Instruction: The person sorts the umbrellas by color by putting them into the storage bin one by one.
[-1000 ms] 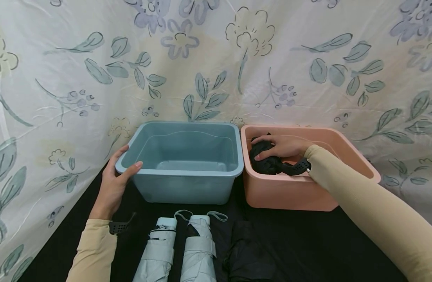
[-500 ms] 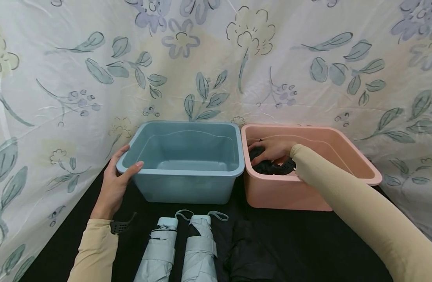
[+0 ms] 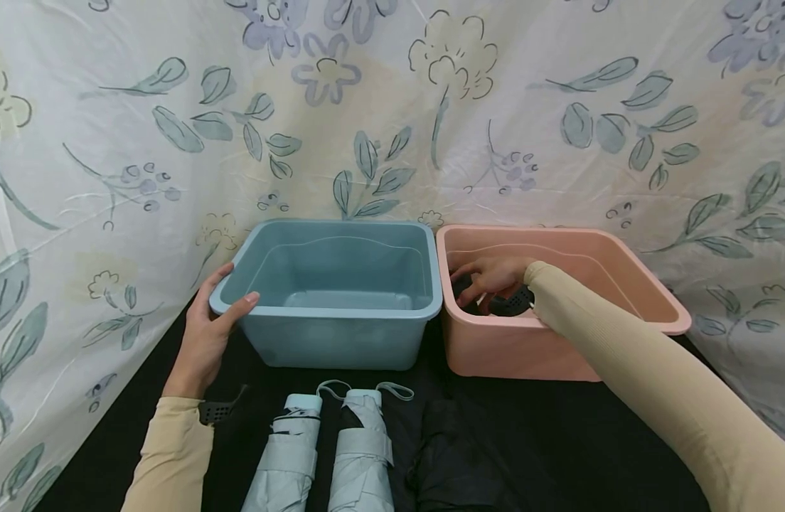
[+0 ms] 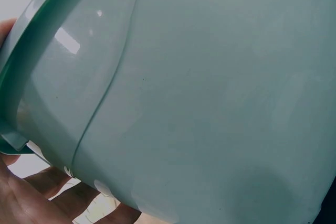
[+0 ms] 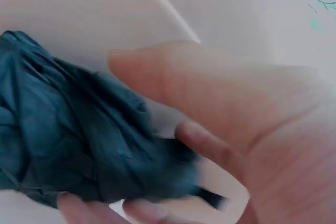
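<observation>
On the left, my left hand [image 3: 203, 334] grips the left front corner of a blue plastic bin [image 3: 341, 313], thumb over the rim and fingers along the outer side wall. Close up in the left wrist view, the fingers [image 4: 47, 198] lie against the bin's wall. My right hand [image 3: 491, 274] reaches down into the left end of a pink plastic bin [image 3: 527, 348]. There it surrounds a black crumpled fabric bundle [image 5: 68, 129] with a short strap. The thumb [image 5: 168, 72] stands off the bundle, while other fingertips [image 5: 79, 208] show at its lower edge.
Two pale blue folded umbrellas [image 3: 280, 462] lie side by side in front of the blue bin, wrist loops toward it. To their right lies a black fabric bundle [image 3: 456, 455] on the black cloth [image 3: 591, 441]. A floral curtain [image 3: 367, 107] hangs close behind both bins.
My right hand has gone lower into the pink bin with the black fabric bundle, and the thumb now stands apart from it. My left hand has stayed on the blue bin.
</observation>
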Demonstrator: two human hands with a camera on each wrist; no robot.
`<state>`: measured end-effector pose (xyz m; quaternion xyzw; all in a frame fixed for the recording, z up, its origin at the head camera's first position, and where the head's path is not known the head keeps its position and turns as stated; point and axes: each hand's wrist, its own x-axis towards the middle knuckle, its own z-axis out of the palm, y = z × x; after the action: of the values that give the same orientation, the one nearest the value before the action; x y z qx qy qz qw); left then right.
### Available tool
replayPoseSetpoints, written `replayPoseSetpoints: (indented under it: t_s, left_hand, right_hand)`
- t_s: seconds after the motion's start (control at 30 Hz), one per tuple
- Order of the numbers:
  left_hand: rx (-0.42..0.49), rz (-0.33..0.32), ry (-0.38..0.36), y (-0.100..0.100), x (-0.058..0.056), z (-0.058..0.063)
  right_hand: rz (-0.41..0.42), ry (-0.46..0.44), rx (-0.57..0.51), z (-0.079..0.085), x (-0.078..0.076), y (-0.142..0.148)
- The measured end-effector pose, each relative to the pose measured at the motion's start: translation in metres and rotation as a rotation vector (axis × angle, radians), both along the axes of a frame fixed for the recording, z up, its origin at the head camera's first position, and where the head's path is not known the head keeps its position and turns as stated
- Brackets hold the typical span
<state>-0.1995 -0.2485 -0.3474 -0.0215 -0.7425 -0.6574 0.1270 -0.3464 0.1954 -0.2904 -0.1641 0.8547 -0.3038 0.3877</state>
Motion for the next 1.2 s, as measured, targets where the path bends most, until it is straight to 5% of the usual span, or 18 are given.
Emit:
replayPoseSetpoints:
  t_s: [0.3,0.73,1.0,1.2]
  left_hand:
    - [0.003,-0.012,0.001,0.001,0.0,-0.001]
    - [-0.001,-0.01,0.007,-0.001,0.001,-0.001]
    - [0.002,-0.013,0.011,-0.003,0.002,-0.001]
    - [0.0,-0.017,0.019,-0.003,0.003,-0.001]
  right_hand:
    - [-0.089,0.021,-0.061,0.005,0.006,0.001]
    - [-0.011,0.023,-0.202,0.032,0.029,0.011]
    - [-0.062,0.088,-0.249,0.051,0.056,0.025]
    - [-0.048,0.244,-0.287,0.06,0.085,0.033]
